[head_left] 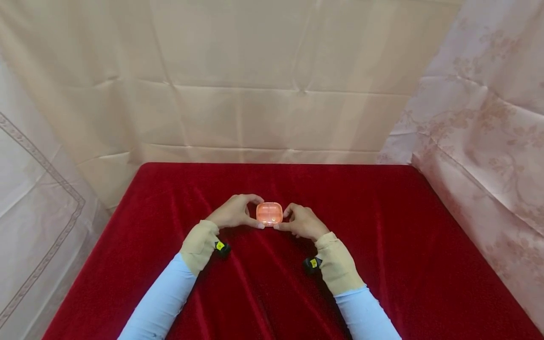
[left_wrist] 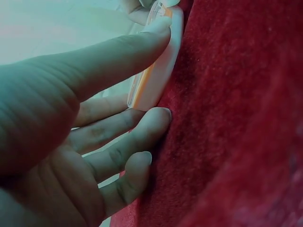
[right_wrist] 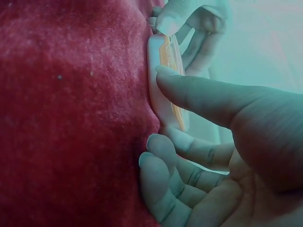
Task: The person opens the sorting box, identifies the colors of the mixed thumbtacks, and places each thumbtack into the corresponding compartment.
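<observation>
A small rounded pill box point(head_left: 269, 214) with a see-through orange lid lies on the red cloth, its inside showing faint dividing lines. My left hand point(head_left: 235, 212) holds its left side, the thumb on the near edge and the index finger towards the far corner. From the other side my right hand point(head_left: 305, 223) grips it in the same way, thumb at the near edge. In the left wrist view the pale base of the pill box point(left_wrist: 165, 71) sits against the cloth under an orange rim. The right wrist view shows the pill box point(right_wrist: 158, 90) standing between both thumbs.
Red velvety cloth point(head_left: 408, 264) with soft creases covers the table. A beige curtain point(head_left: 263, 94) hangs behind the far edge. Patterned pale drapes point(head_left: 488, 118) hang on the right, and a white one point(head_left: 34, 198) on the left.
</observation>
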A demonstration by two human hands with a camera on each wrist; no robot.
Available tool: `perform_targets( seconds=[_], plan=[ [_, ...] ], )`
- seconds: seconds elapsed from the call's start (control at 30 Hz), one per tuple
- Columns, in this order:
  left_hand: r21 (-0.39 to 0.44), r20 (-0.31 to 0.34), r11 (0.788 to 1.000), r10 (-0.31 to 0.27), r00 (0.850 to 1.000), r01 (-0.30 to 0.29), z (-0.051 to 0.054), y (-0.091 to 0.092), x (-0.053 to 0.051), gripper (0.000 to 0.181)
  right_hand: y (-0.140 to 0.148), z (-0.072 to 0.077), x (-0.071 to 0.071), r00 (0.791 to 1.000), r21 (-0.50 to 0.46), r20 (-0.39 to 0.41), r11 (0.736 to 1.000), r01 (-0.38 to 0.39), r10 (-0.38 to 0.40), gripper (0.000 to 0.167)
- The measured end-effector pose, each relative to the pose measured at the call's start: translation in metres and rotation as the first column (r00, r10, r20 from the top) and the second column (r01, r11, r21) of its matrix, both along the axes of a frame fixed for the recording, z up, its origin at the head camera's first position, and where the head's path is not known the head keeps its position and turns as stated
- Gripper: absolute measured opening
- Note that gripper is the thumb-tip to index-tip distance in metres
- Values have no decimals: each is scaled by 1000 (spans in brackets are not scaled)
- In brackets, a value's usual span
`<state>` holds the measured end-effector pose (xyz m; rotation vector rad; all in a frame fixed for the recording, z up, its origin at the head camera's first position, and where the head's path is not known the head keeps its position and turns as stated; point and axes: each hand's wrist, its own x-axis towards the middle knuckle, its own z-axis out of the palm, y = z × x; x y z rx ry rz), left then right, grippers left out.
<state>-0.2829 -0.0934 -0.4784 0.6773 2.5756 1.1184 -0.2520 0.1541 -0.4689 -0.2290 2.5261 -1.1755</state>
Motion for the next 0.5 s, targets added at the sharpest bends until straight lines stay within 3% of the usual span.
perform_targets(
  seconds=[0.27, 0.5],
  plan=[
    [-35, -50, 999, -31, 998, 29, 6, -5, 1, 70, -7, -5, -1, 997, -10, -71, 1000, -17, 16, 28],
    [-51, -43, 998, -25, 999, 22, 12, -16, -2, 67, -21, -7, 1, 985, -5, -155, 998, -70, 69, 29]
  ],
)
